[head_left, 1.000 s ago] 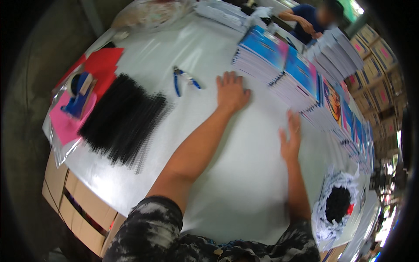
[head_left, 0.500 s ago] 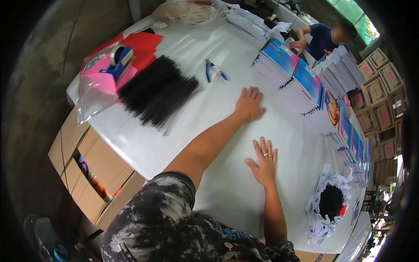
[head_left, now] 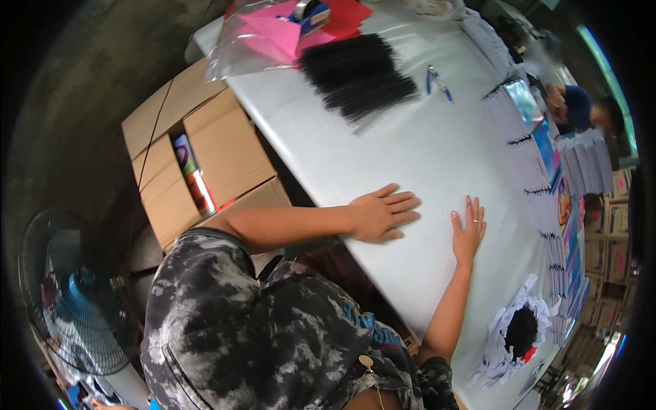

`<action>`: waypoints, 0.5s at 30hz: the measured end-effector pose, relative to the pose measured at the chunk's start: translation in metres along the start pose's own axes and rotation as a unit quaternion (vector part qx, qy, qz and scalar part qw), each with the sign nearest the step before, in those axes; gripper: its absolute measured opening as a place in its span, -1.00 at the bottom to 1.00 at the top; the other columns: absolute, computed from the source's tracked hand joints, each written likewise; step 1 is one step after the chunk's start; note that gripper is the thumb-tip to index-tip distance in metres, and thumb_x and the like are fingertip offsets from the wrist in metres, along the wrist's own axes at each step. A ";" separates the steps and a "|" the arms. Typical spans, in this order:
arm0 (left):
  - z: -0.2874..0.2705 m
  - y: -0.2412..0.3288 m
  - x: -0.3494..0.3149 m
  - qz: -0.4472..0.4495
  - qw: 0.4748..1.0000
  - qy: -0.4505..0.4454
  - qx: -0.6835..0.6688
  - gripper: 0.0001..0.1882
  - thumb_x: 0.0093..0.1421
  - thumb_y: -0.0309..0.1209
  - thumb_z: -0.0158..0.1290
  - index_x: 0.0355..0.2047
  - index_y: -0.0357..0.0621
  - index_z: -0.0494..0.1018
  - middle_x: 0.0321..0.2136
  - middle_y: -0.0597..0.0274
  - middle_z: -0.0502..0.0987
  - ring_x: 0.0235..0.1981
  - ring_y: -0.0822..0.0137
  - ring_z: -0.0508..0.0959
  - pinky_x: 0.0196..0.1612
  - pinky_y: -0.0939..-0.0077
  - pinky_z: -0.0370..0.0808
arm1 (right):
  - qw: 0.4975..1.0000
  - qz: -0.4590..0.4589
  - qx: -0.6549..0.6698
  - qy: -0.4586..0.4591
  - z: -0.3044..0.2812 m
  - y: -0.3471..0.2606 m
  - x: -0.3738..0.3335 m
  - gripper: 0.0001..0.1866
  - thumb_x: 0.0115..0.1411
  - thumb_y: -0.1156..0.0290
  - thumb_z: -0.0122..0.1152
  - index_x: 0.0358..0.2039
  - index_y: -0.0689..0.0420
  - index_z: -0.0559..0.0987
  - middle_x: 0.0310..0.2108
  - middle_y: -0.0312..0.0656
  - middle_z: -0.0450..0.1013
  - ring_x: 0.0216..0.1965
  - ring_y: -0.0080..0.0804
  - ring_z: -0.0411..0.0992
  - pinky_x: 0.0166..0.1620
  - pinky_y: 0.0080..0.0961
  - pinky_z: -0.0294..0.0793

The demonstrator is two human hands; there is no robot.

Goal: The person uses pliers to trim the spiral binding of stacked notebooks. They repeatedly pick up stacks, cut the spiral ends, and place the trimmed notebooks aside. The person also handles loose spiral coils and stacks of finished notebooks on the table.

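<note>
My left hand [head_left: 384, 214] lies flat on the white-covered table [head_left: 417, 154], close to its near edge, fingers spread and holding nothing. To its right, my right hand [head_left: 469, 236] rests palm down with fingers apart and a ring on one finger. Beyond the left hand is a wide pile of thin black bristle-like strands, perhaps binding wires [head_left: 359, 75]. Right of that pile lie blue-handled pliers [head_left: 438, 85], their handles apart. Stacks of spiral-bound books [head_left: 543, 164] with colourful covers line the table's right side. Neither hand touches any of these.
A tape dispenser [head_left: 311, 17] sits on pink and red sheets [head_left: 270, 31] at the far left. White crumpled paper [head_left: 495, 348] surrounds a black bundle at right. An open cardboard box [head_left: 229, 147] and a fan [head_left: 78, 294] stand left. A co-worker [head_left: 577, 106] is beyond the books.
My left hand has slid back across the table toward its near edge. The view has swung, so the pile and pliers appear farther up. Both hands remain flat.
</note>
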State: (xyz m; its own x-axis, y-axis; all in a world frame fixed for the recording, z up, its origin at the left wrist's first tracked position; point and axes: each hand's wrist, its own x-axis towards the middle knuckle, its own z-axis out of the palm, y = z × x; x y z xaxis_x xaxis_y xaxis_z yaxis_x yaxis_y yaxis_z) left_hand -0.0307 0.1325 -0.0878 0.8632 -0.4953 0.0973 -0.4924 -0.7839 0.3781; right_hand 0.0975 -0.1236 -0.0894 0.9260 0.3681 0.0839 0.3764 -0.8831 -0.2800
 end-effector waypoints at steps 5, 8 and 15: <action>-0.025 -0.002 -0.109 -0.169 0.980 0.105 -0.020 -0.51 0.21 -0.17 -0.06 0.16 0.12 0.24 0.24 0.21 0.13 0.29 0.17 0.06 0.31 0.10 -0.08 | 1.000 0.017 -0.001 0.005 0.002 -0.004 -0.018 -0.42 0.22 -0.02 -0.06 0.23 -0.15 0.21 0.32 -0.28 -0.03 0.35 -0.23 -0.18 0.33 -0.18 -0.35; -0.015 -0.041 -0.176 -0.335 0.860 0.378 0.071 -0.55 0.08 -0.35 0.08 0.01 -0.11 0.35 0.01 -0.04 0.36 0.09 -0.03 0.30 0.14 0.05 0.20 | 1.000 0.028 0.008 0.009 -0.002 -0.002 -0.034 -0.41 0.22 -0.03 -0.06 0.23 -0.15 0.21 0.32 -0.28 -0.04 0.35 -0.22 -0.19 0.32 -0.18 -0.36; -0.006 -0.117 -0.295 -0.590 0.368 0.555 -0.457 -0.42 0.20 -0.05 -0.08 0.03 -0.31 0.28 0.00 -0.01 0.39 -0.05 0.08 0.45 -0.06 0.14 0.38 | 0.990 -0.028 0.133 0.027 0.015 -0.033 -0.036 -0.37 0.17 0.13 0.10 0.21 0.04 0.22 0.26 -0.06 0.05 0.30 -0.10 -0.06 0.30 -0.20 -0.16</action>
State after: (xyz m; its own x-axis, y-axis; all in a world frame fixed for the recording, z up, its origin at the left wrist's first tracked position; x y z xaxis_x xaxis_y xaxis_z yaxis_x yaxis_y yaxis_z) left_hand -0.2275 0.3727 -0.1556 0.1789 0.8436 -0.5063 0.1020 0.4959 0.8624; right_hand 0.0511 -0.1030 -0.0974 0.9067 0.3919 0.1557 0.4131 -0.7513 -0.5147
